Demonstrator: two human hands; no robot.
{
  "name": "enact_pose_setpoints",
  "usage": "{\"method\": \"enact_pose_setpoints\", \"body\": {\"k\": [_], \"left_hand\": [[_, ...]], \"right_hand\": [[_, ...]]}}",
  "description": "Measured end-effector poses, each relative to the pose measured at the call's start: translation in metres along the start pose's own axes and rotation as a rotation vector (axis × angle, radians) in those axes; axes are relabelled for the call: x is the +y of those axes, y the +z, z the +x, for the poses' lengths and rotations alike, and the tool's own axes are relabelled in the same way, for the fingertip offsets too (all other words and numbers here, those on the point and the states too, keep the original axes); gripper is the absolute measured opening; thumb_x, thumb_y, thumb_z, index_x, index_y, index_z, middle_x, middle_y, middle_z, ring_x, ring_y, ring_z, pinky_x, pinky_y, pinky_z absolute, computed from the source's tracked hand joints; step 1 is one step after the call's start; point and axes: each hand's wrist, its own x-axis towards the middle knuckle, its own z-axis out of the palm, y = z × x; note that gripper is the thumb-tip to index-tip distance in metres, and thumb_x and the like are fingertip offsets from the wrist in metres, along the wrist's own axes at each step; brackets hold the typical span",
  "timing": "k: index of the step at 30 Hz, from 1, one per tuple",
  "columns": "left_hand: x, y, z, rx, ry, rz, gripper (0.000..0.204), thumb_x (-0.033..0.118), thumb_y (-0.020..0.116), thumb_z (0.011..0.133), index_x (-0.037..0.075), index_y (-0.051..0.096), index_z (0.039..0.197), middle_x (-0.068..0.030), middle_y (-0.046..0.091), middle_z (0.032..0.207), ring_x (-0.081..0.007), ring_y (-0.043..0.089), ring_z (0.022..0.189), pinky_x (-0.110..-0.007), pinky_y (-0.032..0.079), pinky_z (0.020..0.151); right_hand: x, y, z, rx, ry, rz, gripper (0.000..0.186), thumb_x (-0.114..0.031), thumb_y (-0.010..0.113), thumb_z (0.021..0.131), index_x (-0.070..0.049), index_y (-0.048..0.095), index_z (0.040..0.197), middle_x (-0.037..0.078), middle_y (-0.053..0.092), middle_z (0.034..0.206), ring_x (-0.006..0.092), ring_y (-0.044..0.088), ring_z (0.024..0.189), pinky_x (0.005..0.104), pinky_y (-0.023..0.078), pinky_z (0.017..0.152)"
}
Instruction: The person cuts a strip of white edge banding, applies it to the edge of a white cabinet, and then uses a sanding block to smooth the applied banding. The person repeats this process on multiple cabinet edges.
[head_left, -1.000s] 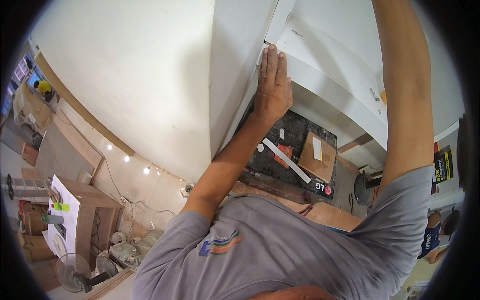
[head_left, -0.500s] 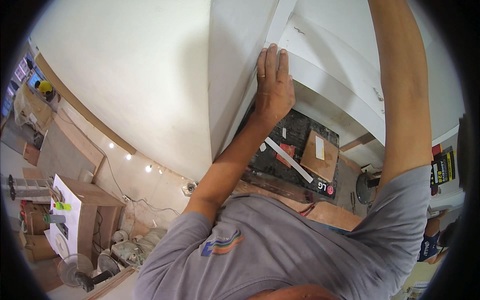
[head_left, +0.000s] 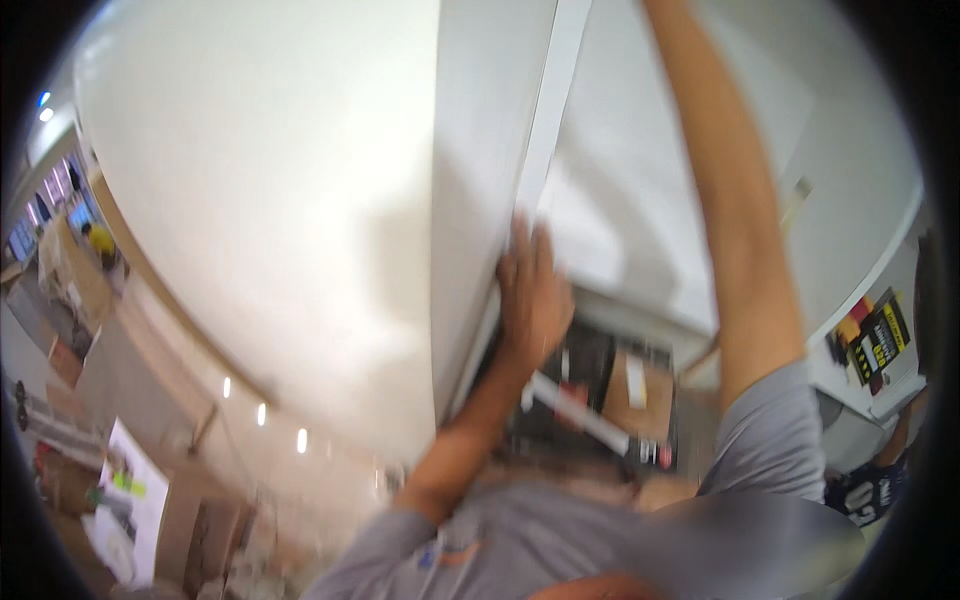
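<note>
My left hand lies against a narrow white strip that runs up the inner corner of a white cabinet-like recess. Its fingers are stretched out along the strip's lower part and grip nothing. My right arm reaches up past the top edge, so the right hand is out of view. Behind the left wrist is a dark box-like surface. On it lie a brown board and a loose white strip. Motion blurs much of the picture.
A broad white panel stands at my left. A white-topped table with items is at the lower left. A yellow-and-black package sits at the right, above another person in dark clothing. Someone in yellow is far left.
The view has shifted, showing more of the upper recess. My left hand stays on the strip but appears lower in the picture. The right arm reaches more upward and to the left.
</note>
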Motion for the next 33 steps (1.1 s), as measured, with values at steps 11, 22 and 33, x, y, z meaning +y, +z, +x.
{"method": "enact_pose_setpoints", "body": {"k": [11, 22, 33], "left_hand": [[0.009, -0.001, -0.006, -0.015, -0.038, 0.012, 0.075, 0.013, 0.070, 0.091, -0.007, 0.039, 0.156, -0.0309, 0.023, 0.167, -0.0484, 0.047, 0.125, -0.056, 0.042, 0.109], [0.009, -0.002, -0.009, -0.003, -0.028, 0.010, 0.076, 0.015, 0.069, 0.092, -0.005, 0.037, 0.158, -0.0301, 0.022, 0.168, -0.0496, 0.047, 0.126, -0.058, 0.041, 0.110], [0.009, -0.006, -0.007, -0.056, -0.063, 0.008, 0.078, 0.018, 0.070, 0.092, -0.005, 0.037, 0.159, -0.0287, 0.021, 0.169, -0.0497, 0.046, 0.129, -0.058, 0.041, 0.111]], "right_hand": [[0.014, -0.010, 0.009, 0.353, 0.352, 0.922, 0.029, -0.006, 0.076, 0.086, -0.001, 0.075, 0.114, 0.019, 0.064, 0.131, 0.0424, 0.063, 0.114, 0.0477, 0.050, 0.101], [0.047, -0.031, 0.021, 0.000, 0.037, 0.501, 0.055, -0.017, 0.059, 0.090, -0.009, 0.060, 0.144, 0.004, 0.050, 0.162, 0.0375, 0.055, 0.136, 0.0584, 0.041, 0.110], [0.047, -0.018, 0.023, 0.021, 0.046, 0.640, 0.052, -0.020, 0.058, 0.100, -0.014, 0.055, 0.152, 0.002, 0.050, 0.162, 0.0396, 0.056, 0.135, 0.0577, 0.045, 0.110]]}}
